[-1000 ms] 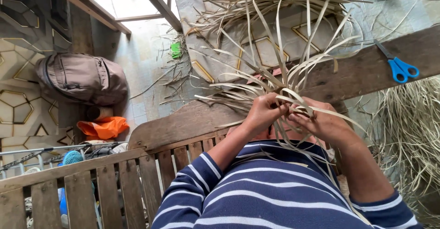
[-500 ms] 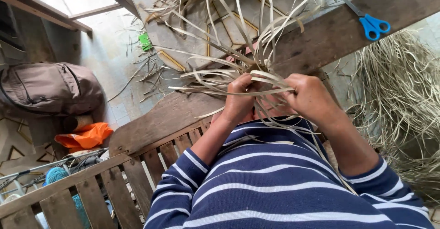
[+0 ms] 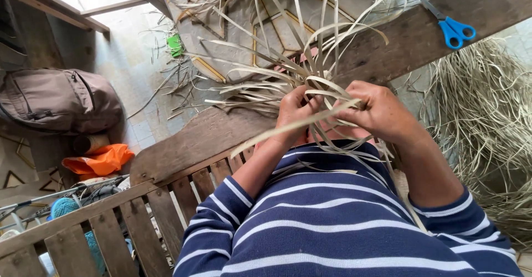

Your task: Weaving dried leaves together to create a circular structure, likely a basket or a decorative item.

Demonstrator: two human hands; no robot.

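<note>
Two bare hands meet at the centre of the view, both closed on a bundle of pale dried leaf strips (image 3: pixel 299 83). The left hand (image 3: pixel 295 111) curls its fingers around the strips from the left; the right hand (image 3: pixel 382 111) grips them from the right, with one flat strip running across under its knuckles. Both forearms emerge from pushed-up sleeves of a navy sweater with white stripes (image 3: pixel 343 221).

The strips are long, narrow and flat, straw-coloured, and partly interlaced where the hands hold them, just above the person's lap. Their loose ends fan upward and outward, some straight, some arched into loops.

Beyond the hands a dark wooden plank (image 3: pixel 410 39) crosses the view, with blue-handled scissors (image 3: pixel 451 27) lying on it. At right lies a heap of thin dried fibres (image 3: pixel 487 122). At left are a slatted wooden bench (image 3: pixel 138 210), an orange cloth (image 3: pixel 100 160) and a grey-brown backpack (image 3: pixel 55 99) on the tiled floor (image 3: pixel 127 72).
</note>
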